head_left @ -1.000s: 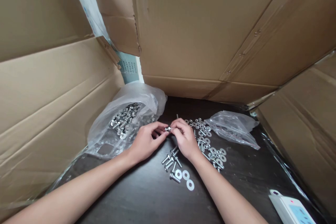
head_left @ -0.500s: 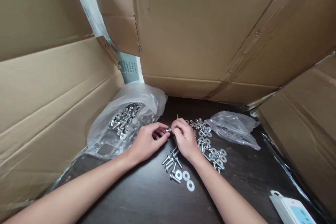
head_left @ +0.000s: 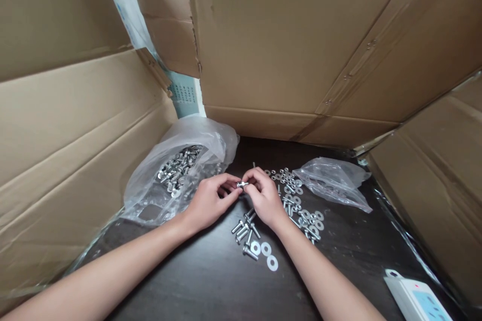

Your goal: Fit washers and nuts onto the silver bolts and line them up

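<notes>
Between my two hands a small silver bolt [head_left: 243, 184] lies sideways, with what looks like a nut on its shank. My left hand [head_left: 216, 195] pinches its left end between thumb and fingertips. On the other end, the thumb and index finger of my right hand [head_left: 262, 194] close around the shank and nut. Just below the hands, several bolts [head_left: 244, 230] lie in a loose pile on the dark table. Three flat washers [head_left: 265, 249] rest beside them. Partly behind my right hand and wrist spread more bolts, nuts and washers [head_left: 297, 200].
A clear plastic bag [head_left: 211, 133] full of bolts [head_left: 181, 165] stands at the left. A flatter plastic bag [head_left: 335, 180] lies at the right. Cardboard walls [head_left: 286, 50] surround the dark table [head_left: 181, 286]. A white power strip [head_left: 414, 296] sits at lower right.
The fingers of my right hand have shifted slightly on the bolt, so more of its shank and nut shows. The scattered parts look unchanged.
</notes>
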Demonstrator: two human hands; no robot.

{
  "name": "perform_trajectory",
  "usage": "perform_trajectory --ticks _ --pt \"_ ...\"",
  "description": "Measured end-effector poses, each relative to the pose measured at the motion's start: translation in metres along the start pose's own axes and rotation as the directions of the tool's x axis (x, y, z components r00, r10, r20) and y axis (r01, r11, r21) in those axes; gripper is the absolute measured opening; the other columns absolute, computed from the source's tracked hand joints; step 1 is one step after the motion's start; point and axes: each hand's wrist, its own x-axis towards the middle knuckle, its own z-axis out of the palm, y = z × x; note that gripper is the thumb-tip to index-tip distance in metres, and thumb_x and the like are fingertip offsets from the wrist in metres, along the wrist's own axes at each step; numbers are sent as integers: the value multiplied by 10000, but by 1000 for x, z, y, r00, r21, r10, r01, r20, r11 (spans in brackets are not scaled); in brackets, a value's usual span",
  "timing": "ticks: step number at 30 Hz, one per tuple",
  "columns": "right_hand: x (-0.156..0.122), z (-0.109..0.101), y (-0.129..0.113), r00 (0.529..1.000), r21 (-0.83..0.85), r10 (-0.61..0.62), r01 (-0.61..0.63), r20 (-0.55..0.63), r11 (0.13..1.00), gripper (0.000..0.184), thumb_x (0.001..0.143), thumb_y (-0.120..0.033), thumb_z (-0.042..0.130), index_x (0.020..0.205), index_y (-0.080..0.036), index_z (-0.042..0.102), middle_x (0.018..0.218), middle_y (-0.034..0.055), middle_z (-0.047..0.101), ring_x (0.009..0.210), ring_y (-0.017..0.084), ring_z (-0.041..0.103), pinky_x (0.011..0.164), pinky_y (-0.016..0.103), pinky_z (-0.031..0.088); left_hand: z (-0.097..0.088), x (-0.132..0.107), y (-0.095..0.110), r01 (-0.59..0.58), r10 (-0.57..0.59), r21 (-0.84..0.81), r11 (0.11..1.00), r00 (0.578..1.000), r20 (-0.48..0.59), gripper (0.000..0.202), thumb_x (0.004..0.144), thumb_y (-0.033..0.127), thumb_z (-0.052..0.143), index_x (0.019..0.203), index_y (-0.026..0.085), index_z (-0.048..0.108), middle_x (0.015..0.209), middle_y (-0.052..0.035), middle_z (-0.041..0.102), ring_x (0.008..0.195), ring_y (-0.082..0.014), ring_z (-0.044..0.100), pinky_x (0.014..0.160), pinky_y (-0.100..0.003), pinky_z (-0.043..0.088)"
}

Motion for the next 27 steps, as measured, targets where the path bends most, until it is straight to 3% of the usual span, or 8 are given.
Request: perform_trajectory --ticks 7,12,16,20,27 --pt "0 2 2 1000 -48 -25 25 11 999 240 917 -262 515 687 -212 561 830 38 599 812 194 588 708 310 437 0 -2 -2 -26 26 5 1000 1000 0 165 915 224 686 1064 182 744 960 -42 798 840 -177 739 757 -283 583" --pt "0 2 2 1000 -74 0 1 9 997 392 997 -359 477 642 -209 543 771 28 567 743 180 568 710 319 418 0 -1 -3 -38 38 6 999 999 -6 165 914 224 692 1065 183 747 953 -37 797 827 -172 737 751 -281 587" --pt "0 0 1 999 -52 -9 7 -37 999 286 963 -295 482 701 -214 567 789 25 568 771 190 562 729 325 419 1 0 -4 -29 29 14 999 999 -18 181 911 223 702 1080 173 742 959 -42 800 837 -174 743 754 -279 589" --pt "1 -2 2 1000 23 -5 5 -6 1000 168 891 -233 490 786 -214 620 848 32 586 806 200 571 724 327 429 1 0 -3 -30 31 17 999 999 -19 163 915 211 697 1067 177 747 947 -34 801 827 -166 743 745 -269 586" --pt "0 -2 6 999 10 -25 25 37 1000 295 850 -206 463 565 -209 538 807 49 590 786 196 573 754 344 432 1 -1 -4 -27 27 8 1000 999 -21 176 905 176 700 1076 171 743 956 -37 807 828 -163 750 744 -269 598"
